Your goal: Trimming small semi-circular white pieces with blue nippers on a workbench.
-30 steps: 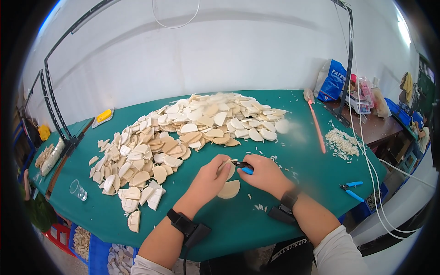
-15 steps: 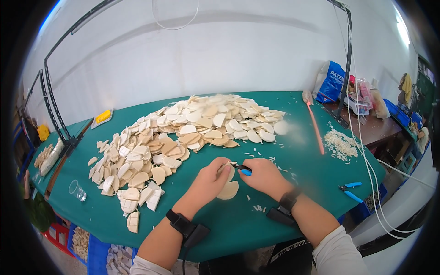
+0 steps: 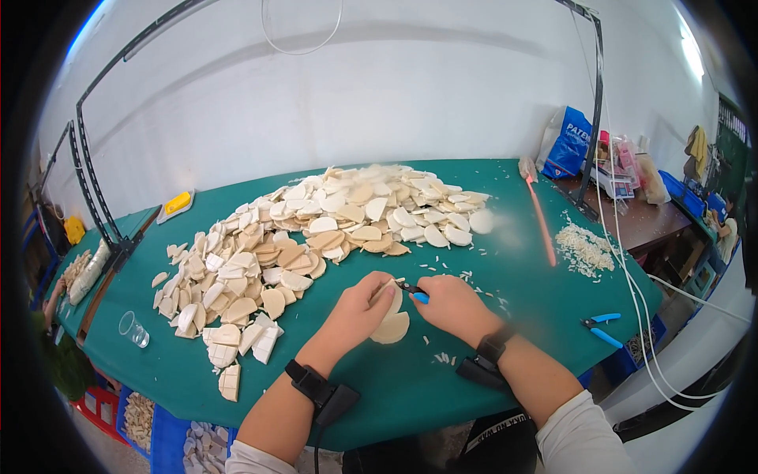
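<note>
My left hand (image 3: 359, 313) is closed around a flat cream-coloured piece (image 3: 391, 327) with rounded lobes, and part of it shows below my fingers. In my right hand (image 3: 456, 306) is a pair of blue-handled nippers (image 3: 418, 295), its dark jaws at the piece's upper edge by my left fingertips. My fingers hide most of the handles, and I cannot make out whether the jaws touch the piece. Beyond both hands lies a large heap of cream and tan half-round pieces (image 3: 324, 223). Small offcuts (image 3: 444, 358) are scattered near my right wrist.
A second pair of blue-handled nippers (image 3: 604, 329) lies at the right, with a pile of slivers (image 3: 586, 246) and a long pink tool (image 3: 542, 217) farther back. A clear cup (image 3: 134, 329) lies at left. Another person's arm (image 3: 54, 302) shows at far left. White cables (image 3: 632, 292) hang at right.
My hands and the nippers have barely moved, with the blue handle shifted very slightly left. At the far left, the other person's hand has reached up toward the side table.
</note>
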`<state>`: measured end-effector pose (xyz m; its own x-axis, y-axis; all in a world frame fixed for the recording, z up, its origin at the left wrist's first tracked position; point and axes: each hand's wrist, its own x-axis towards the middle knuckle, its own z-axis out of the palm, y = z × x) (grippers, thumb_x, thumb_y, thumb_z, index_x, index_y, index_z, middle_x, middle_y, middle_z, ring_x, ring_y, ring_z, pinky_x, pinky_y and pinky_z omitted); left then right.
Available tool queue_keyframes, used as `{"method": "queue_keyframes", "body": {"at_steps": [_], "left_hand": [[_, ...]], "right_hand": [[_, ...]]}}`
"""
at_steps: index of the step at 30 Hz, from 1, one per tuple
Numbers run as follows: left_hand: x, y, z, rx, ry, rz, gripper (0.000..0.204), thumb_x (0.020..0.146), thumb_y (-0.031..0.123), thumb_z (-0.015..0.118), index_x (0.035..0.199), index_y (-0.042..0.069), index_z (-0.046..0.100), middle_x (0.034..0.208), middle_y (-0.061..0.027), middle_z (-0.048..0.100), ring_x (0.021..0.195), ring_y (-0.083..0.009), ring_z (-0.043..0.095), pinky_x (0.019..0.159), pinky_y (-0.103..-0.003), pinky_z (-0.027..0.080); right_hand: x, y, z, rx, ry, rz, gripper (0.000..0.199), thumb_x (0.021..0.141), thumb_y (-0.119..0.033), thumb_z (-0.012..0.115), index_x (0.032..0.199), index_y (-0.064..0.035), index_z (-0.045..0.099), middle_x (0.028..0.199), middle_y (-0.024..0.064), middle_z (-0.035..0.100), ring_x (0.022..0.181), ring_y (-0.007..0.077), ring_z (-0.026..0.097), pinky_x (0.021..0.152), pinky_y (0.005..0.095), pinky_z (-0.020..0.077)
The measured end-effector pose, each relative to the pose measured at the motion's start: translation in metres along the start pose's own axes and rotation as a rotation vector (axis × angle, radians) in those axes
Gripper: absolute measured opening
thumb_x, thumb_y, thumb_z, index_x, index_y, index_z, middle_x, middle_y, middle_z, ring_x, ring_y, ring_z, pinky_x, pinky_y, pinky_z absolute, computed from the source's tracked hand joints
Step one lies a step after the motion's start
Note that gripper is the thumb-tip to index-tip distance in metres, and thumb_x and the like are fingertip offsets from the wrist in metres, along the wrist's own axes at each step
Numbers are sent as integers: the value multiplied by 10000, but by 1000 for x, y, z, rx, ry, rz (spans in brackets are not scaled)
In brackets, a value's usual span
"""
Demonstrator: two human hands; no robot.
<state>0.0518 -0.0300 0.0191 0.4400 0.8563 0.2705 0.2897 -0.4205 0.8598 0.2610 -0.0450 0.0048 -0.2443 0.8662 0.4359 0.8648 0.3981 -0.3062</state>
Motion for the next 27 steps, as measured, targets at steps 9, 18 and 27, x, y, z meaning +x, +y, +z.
{"method": "queue_keyframes", "body": {"at_steps": [9, 18, 27], "left_hand": [[-3, 2, -5, -108, -56, -72, 279, 1024, 260, 573, 1182, 32, 595, 889, -77, 670, 709, -127, 614, 634, -298, 500], [0, 1, -17, -254, -131, -193, 254, 996, 220, 572, 1139, 30, 660, 778, -20, 628, 481, -69, 488, 420, -228, 366], [4, -2, -17, -433, -178, -240, 239, 950, 216, 600, 1049, 30, 713, 736, -5, 613, 454, -38, 429, 375, -206, 281]], "right_hand": [[1, -3, -4, 6, 10, -23, 228, 899, -277, 662, 886, -50, 654, 810, 161, 661, 794, 372, 649, 703, 474, 519], [0, -5, -8, -13, -23, -59, 177, 863, -240, 670, 934, -79, 644, 866, 115, 665, 833, 326, 660, 710, 441, 526], [1, 0, -10, -23, -10, -125, 210, 833, -220, 723, 970, -88, 632, 894, 87, 655, 901, 299, 655, 762, 430, 531]]}}
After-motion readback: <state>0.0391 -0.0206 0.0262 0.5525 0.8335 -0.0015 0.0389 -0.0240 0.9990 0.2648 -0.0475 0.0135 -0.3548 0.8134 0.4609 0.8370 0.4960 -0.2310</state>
